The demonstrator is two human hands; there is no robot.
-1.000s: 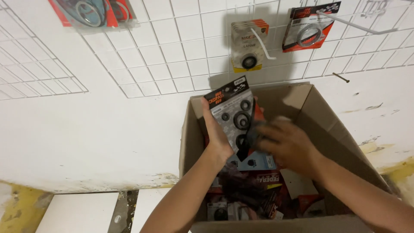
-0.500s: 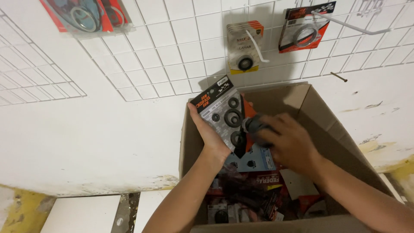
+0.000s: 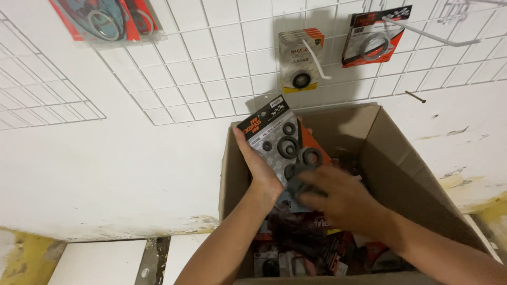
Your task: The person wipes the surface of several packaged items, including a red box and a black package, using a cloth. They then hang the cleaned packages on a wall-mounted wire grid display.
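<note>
Sorting seal packs: my left hand (image 3: 261, 169) clamps the blister pack (image 3: 277, 145) over the cardboard box (image 3: 393, 158); right hand (image 3: 338, 198) fingers close on its lower edge. Next needs a clean pull.

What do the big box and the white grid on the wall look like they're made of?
The box looks like plain brown cardboard: matte, with folded flaps and soft creased edges. The wall grid looks like thin metal wire with a smooth white coating, since slim hooks hang packets from it; whether that is paint or plastic cannot be told.
</note>
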